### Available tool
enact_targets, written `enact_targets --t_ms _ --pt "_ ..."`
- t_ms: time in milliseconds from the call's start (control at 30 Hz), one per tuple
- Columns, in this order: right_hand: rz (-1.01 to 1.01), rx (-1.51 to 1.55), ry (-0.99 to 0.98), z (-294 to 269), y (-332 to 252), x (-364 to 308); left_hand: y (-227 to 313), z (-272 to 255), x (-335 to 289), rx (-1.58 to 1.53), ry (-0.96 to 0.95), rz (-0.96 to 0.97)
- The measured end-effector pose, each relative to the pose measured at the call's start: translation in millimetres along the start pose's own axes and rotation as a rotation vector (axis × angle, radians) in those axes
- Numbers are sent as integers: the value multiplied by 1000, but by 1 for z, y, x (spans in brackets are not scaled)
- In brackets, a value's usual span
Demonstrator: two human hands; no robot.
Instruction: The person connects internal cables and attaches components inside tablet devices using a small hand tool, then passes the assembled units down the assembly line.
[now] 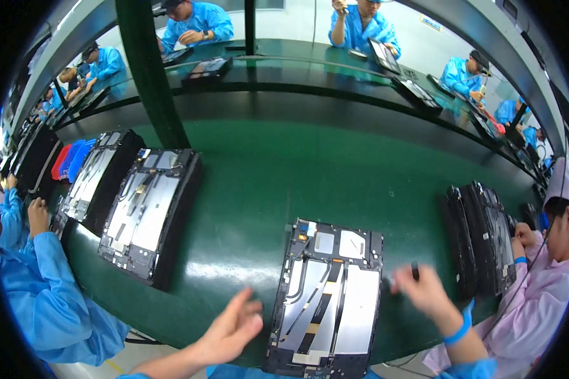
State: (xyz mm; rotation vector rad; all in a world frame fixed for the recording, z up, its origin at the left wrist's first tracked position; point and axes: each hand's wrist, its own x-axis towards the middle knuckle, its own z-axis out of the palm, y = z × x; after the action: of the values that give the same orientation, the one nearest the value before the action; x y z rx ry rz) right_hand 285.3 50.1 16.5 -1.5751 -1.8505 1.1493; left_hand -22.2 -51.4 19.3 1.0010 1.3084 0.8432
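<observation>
The largest item is the dark green, smooth-surfaced tabletop (pixel 253 189). At its left stands a thick black-sided stack of flat rectangular devices (pixel 148 211), a silver-panelled unit uppermost; 2 narrower black-edged stacks (pixel 480 243) stand at the right.

The open rectangular device with silver metal panels and a black frame (pixel 332 303) lies flat on the tabletop, between the wearer's hands, its lower end near the closest edge. The left hand (pixel 231 325) is released, fingers spread, just beside the device's left edge. The right hand (pixel 422 290) is off its right edge, fingers bent and blurred; whether it grasps anything cannot be told. A light blue band (pixel 459 327) circles that wrist.

Across the panels runs a slanting black-and-gold flat strip (pixel 318 316). Smallest is a dark item (pixel 415 271) at the right fingers, held or worn undetermined.

In the inspector's judgement, sound handling calls for the left hand to steady the frame, the right to work lightly, and no pressure on the strip.
</observation>
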Motion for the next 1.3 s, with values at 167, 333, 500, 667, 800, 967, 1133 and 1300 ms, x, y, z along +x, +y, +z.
enact_targets --t_ms 167,333,500,667,800,967,1133,1300 --pt "527 540 -259 19 -26 -80 3 24 6 -130 -48 -275" --pt "417 527 -353 36 -39 -57 19 15 6 -147 -81 -167" --pt "55 394 -586 85 -93 15 49 -63 -17 -39 341 -14" --pt "-129 553 -728 194 -183 99 90 -195 -16 92 672 40" --pt "-465 24 -326 260 -209 123 63 -271 3 433 622 4" --pt "-457 -80 -401 240 -190 131 44 -253 35 1091 809 217" --pt "-653 -74 -351 162 -183 98 58 -220 30 1437 1184 669" --pt "-429 -402 37 -4 -136 48 87 -19 38 1432 281 1352"
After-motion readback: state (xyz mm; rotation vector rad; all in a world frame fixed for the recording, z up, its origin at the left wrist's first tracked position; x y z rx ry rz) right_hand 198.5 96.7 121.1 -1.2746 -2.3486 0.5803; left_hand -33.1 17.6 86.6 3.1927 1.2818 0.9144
